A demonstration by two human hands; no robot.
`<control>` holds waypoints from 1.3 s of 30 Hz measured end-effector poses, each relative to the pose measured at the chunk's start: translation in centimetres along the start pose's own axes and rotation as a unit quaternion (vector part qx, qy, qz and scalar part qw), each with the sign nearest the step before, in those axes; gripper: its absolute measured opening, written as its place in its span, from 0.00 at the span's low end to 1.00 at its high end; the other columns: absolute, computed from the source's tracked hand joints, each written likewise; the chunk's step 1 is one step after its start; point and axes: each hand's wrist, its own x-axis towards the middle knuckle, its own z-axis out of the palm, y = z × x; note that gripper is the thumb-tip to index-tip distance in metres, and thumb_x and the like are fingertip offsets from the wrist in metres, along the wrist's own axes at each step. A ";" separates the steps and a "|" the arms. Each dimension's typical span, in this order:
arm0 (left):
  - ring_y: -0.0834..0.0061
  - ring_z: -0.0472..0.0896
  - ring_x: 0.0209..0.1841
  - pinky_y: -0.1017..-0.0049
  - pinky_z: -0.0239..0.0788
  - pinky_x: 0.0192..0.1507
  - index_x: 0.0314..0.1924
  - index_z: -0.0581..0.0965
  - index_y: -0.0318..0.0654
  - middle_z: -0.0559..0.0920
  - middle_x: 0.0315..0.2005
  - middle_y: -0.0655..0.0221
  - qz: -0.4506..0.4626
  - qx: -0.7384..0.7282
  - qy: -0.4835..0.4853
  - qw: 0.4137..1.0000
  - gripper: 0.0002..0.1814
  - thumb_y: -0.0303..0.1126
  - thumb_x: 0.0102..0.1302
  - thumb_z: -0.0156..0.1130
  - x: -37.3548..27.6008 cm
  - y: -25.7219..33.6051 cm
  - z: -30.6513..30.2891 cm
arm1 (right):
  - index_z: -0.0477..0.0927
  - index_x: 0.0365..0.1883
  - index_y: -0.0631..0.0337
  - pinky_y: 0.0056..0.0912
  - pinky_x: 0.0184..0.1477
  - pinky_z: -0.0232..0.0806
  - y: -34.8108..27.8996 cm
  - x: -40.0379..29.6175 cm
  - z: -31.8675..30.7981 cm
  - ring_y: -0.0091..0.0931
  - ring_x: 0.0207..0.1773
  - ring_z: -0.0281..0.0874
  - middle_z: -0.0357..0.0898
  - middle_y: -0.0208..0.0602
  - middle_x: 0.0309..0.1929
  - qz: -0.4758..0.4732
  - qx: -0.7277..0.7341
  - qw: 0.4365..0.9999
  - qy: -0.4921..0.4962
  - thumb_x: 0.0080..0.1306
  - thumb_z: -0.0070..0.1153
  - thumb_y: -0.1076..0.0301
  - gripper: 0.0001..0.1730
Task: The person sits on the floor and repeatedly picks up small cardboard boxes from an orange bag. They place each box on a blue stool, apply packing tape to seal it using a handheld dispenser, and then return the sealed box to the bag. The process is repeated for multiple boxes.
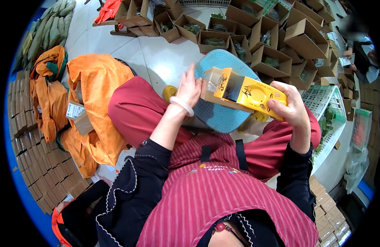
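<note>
A small cardboard box lies across a light blue perforated plastic stool between my knees. My right hand grips the right end of a yellow strapping-tape dispenser, whose other end rests against the box's left part. Clear tape shows over the box's left end. My left hand, slightly blurred, is at that end with its fingers extended and apart. Its fingers and thumb are beside the box's edge; whether they press on it is hard to tell.
Open cardboard boxes with bagged greens crowd the floor ahead. At the right stands a white plastic crate of greens. An orange sack holding taped boxes lies left. Stacked cartons line the far left. A co-worker is at far right.
</note>
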 end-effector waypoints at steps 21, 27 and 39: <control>0.46 0.47 0.80 0.39 0.34 0.77 0.72 0.62 0.38 0.53 0.77 0.54 0.381 0.208 -0.062 0.899 0.66 0.58 0.35 0.84 0.9 6.4 -2.5 | 0.80 0.33 0.66 0.29 0.38 0.70 4.6 -10.0 -8.5 0.21 0.32 0.76 0.79 0.34 0.28 0.158 -0.106 0.980 0.063 0.62 0.65 0.49 0.24; 0.49 0.51 0.79 0.41 0.33 0.76 0.77 0.57 0.37 0.59 0.75 0.52 0.421 0.363 -0.084 0.827 0.67 0.52 0.39 0.83 0.1 10.2 -1.5 | 0.81 0.33 0.70 0.40 0.36 0.70 6.7 -1.4 -3.3 0.40 0.30 0.80 0.78 0.50 0.25 0.074 -0.233 0.969 0.037 0.59 0.63 0.41 0.32; 0.58 0.73 0.66 0.64 0.64 0.68 0.73 0.62 0.25 0.69 0.65 0.47 0.183 0.144 -0.112 0.966 0.46 0.48 0.66 0.71 2.2 6.2 -2.0 | 0.79 0.41 0.66 0.15 0.27 0.63 4.3 -10.0 -1.9 0.12 0.27 0.74 0.78 0.27 0.28 0.058 0.222 0.951 0.207 0.68 0.64 0.54 0.21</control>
